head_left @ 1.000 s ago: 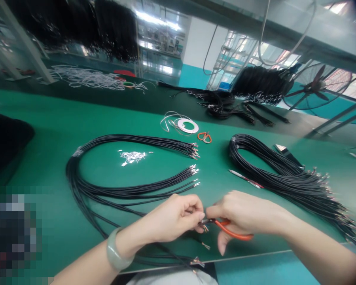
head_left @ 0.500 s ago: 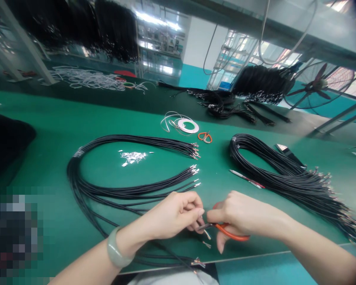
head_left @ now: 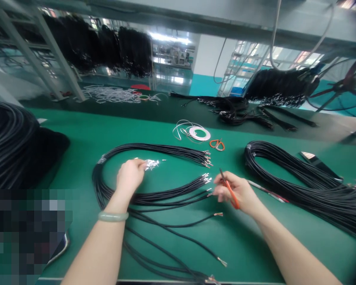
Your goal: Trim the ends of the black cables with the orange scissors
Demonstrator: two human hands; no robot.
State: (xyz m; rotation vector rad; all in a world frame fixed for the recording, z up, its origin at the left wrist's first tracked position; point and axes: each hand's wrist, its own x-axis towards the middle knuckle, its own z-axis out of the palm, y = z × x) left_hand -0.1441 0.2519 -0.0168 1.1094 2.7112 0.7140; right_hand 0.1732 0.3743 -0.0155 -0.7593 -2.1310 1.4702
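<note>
My left hand [head_left: 131, 174] wears a pale green bangle [head_left: 113, 216]. Its thumb and fingers are pinched together at the edge of a small pile of white bits [head_left: 153, 164]; what lies between the fingertips is too small to name. Orange-handled scissors [head_left: 231, 194] are in my right hand [head_left: 240, 192], blades pointing up and away. Beneath my left arm curves a bundle of black cables [head_left: 142, 146], tied near its left bend. Several of its ends near my right hand carry pale tips. A loose cable [head_left: 195, 245] nearer to me ends in bare, spread wires.
A white tape roll [head_left: 208, 134] and a second pair of orange-handled scissors [head_left: 217, 145] lie farther back. On the right are another cable bundle [head_left: 273, 162], a pen [head_left: 268, 192] and a dark flat object [head_left: 322, 166]. Coiled black cables [head_left: 14, 134] stand on the left.
My left hand has left the cable end and moved left and away to the white pile. My right hand has lifted the scissors away from the wires, blades now upward. The view has shifted left.
</note>
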